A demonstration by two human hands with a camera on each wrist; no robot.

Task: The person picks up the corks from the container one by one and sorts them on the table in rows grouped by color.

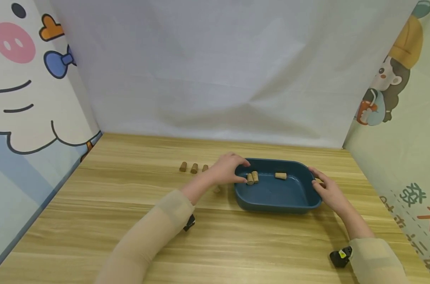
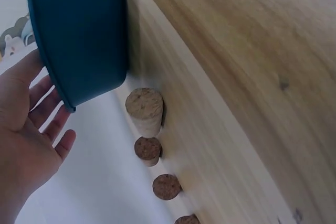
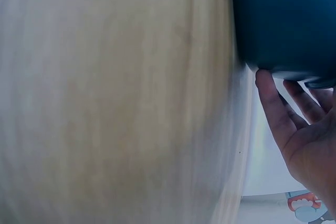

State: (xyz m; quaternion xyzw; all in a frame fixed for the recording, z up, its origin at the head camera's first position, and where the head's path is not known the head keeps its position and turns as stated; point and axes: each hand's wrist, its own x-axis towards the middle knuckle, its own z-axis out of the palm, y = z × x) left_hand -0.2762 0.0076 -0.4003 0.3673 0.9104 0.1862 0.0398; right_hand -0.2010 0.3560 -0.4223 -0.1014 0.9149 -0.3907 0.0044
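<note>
Head view: bright, diffuse illumination; table (image 1: 104,236) evenly lit, with soft shadows beside the basin (image 1: 278,193) and below the right hand (image 1: 328,193); creases shade the white backdrop (image 1: 215,79). Left wrist view: dimmer, slightly soft. Right wrist view: table heavily smeared, grain lost.

My table (image 1: 218,256) has a pale yellow-brown surface of wood pattern, and its darker grain runs from left to right. Directly on it, somewhat to the right, stands a dark blue basin (image 1: 271,207) with rounded corners. To the left of this basin I see three brown corks (image 1: 194,168) in a row with gaps between them, and one paler cork (image 2: 144,107), which is nearer to the basin.
</note>
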